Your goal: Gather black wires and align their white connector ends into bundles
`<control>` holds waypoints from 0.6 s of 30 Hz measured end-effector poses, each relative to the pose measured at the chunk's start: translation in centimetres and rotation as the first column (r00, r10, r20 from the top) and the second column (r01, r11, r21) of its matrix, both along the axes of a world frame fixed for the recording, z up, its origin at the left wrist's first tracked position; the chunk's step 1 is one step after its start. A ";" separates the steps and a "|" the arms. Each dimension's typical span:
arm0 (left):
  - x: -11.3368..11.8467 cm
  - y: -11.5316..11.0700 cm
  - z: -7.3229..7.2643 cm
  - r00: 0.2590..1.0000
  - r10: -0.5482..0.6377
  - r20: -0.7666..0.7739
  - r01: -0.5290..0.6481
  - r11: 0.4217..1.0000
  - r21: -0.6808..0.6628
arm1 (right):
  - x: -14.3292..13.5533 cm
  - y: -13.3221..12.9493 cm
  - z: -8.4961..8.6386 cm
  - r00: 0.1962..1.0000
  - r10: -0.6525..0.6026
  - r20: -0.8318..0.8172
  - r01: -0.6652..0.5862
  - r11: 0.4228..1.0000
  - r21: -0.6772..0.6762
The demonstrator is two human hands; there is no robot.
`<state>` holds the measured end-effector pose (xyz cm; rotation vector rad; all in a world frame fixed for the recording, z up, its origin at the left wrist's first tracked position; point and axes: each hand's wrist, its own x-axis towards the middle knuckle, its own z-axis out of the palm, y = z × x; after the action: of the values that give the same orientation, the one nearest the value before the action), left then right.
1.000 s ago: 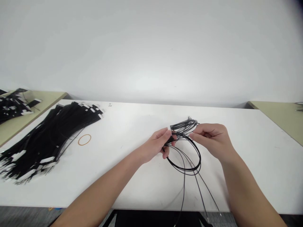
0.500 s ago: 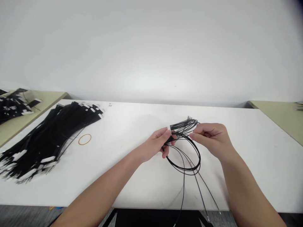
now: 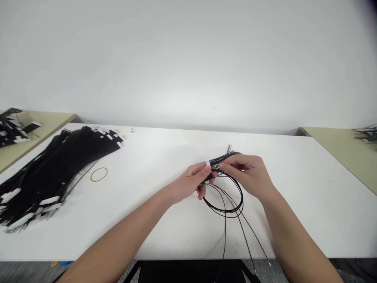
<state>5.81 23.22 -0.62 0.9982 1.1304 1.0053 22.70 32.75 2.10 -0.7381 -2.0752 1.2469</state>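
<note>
My left hand (image 3: 197, 179) is closed around a bundle of thin black cables (image 3: 240, 204), thumb on top near a white connector end. Part of the bundle hangs as a round loop, and several loose cable ends trail down past the table's front edge. Beside it, the thumb and fingers of my right hand (image 3: 246, 169) are pinched together at the upper side of the loop, close to the left fingertips. Behind the right fingers a flat fan of black wires (image 3: 219, 159) spreads up and to the right. The exact strand in the right pinch is hidden.
A large pile of black cables with white ends (image 3: 67, 161) covers the left of the white table (image 3: 165, 157). An orange rubber band (image 3: 99, 174) lies beside it. More cables (image 3: 14, 127) sit on the left side table, others (image 3: 366, 133) on the right one. A wall stands behind.
My right hand has moved left and in toward my left hand, from the loop's outer right to its upper part. My left hand keeps hold of the bundle. The view has shifted slightly right.
</note>
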 end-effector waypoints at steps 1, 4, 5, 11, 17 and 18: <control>0.0 0.0 0.0 1.000 -0.002 -0.008 0.002 1.000 -0.001 | -0.1 -0.1 0.0 1.000 0.013 0.004 -0.013 1.000 -0.011; -0.1 -0.1 0.0 1.000 -0.015 -0.004 0.015 1.000 -0.004 | -0.3 -0.2 -0.1 1.000 0.004 0.025 -0.004 1.000 -0.023; -0.1 -0.1 0.0 1.000 -0.019 0.002 0.019 1.000 -0.005 | -0.4 -0.2 -0.2 1.000 -0.003 0.030 0.003 1.000 -0.023; -0.1 -0.1 0.1 0.999 0.004 0.038 -0.002 0.999 -0.044 | -0.7 -0.4 -0.5 1.000 0.016 0.004 -0.016 0.998 -0.065; -0.3 0.2 -0.1 0.975 0.064 0.212 -0.055 0.997 -0.047 | -1.1 -0.2 -0.7 0.856 -0.322 -0.403 0.319 0.945 -0.077; -0.4 0.2 -0.1 0.960 0.088 0.265 -0.077 0.996 -0.050 | -1.0 0.0 -0.7 0.785 -0.390 -0.481 0.375 0.918 -0.131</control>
<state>5.39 23.41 -0.75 0.7627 0.9693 1.1433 21.66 32.77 1.37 -0.7120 -1.4000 1.0906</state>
